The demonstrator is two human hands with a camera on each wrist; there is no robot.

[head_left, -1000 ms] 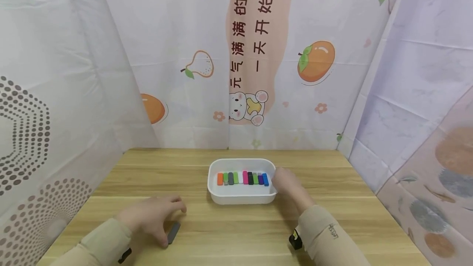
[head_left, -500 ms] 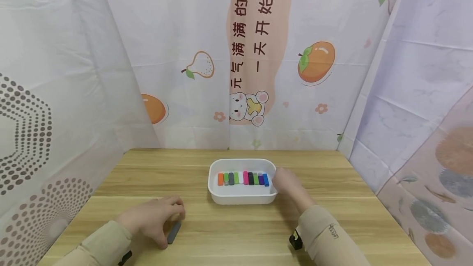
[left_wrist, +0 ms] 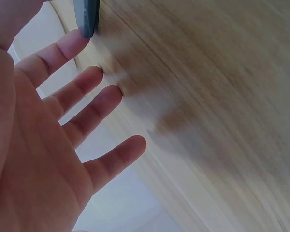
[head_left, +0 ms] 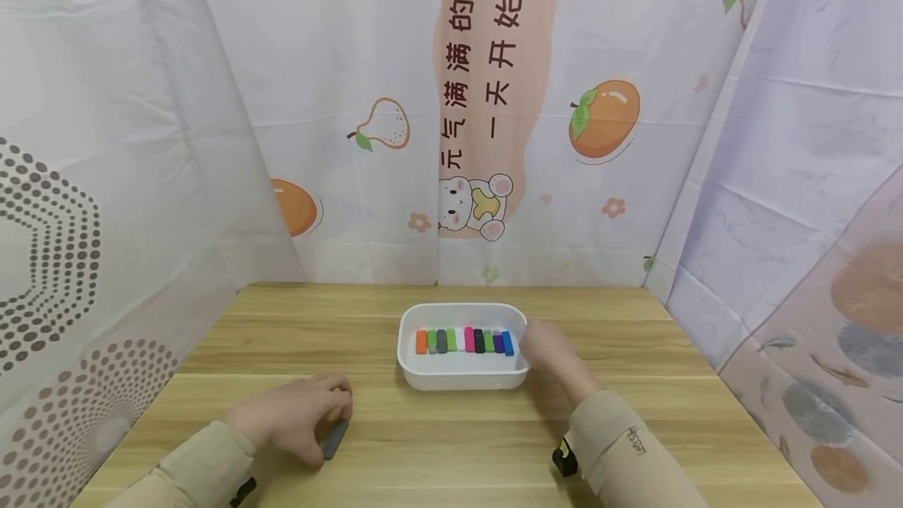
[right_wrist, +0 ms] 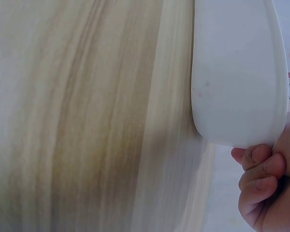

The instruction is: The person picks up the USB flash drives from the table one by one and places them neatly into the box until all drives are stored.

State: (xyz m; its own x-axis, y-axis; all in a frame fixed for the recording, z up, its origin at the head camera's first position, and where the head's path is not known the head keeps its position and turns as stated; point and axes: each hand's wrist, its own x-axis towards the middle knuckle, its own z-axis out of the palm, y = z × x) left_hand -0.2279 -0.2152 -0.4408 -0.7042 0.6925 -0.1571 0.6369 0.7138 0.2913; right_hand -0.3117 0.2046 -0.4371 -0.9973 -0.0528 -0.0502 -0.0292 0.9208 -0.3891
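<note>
A slim dark-grey bar (head_left: 335,439) with a ribbed edge lies at the left front of the wooden table. My left hand (head_left: 292,418) pinches it, thumb at its near end and index finger at its far end. In the left wrist view, the index fingertip meets the end of the grey bar (left_wrist: 88,19), while the other fingers are spread apart. My right hand (head_left: 549,351) grips the right end of a white plastic tray (head_left: 462,382). From the right wrist, curled fingers (right_wrist: 258,188) show at the tray's end wall; the thumb is mostly hidden.
Inside the tray stands a row of several small coloured bars (head_left: 458,340), from orange at left to blue at right. Patterned curtains (head_left: 367,202) hang behind the wooden table (head_left: 451,445) and along both sides.
My left thumb and index finger have closed in on the ends of the grey bar, which has shifted slightly to the right and away. The right hand and tray stay where they were.
</note>
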